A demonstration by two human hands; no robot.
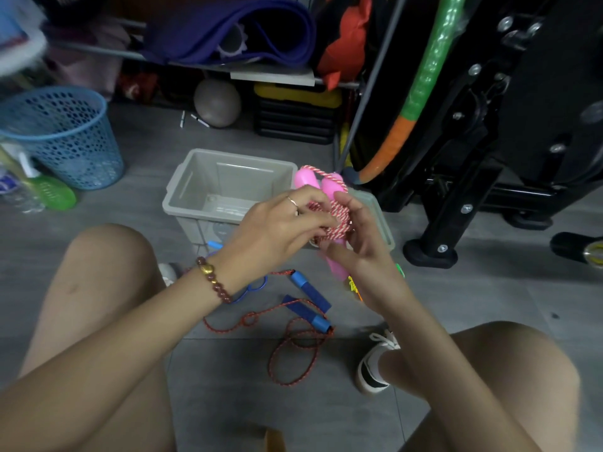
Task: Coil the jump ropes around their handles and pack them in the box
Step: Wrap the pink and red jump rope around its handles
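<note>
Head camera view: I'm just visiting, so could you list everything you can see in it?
box: one, grey, open, on the floor ahead
pink jump rope: one, pink handles, red-and-white cord wound round them, held above the box's right side
blue jump rope: one, blue handles, red cord, loose on the floor below the hands
basket: one, blue mesh, floor at left
ball: one, grey, under the shelf
mat: one, purple, rolled on the shelf
hoop: one, green and orange, leaning at right
left hand: one, beaded bracelet on wrist, pinches the pink jump rope
right hand: one, grips the pink jump rope
</note>
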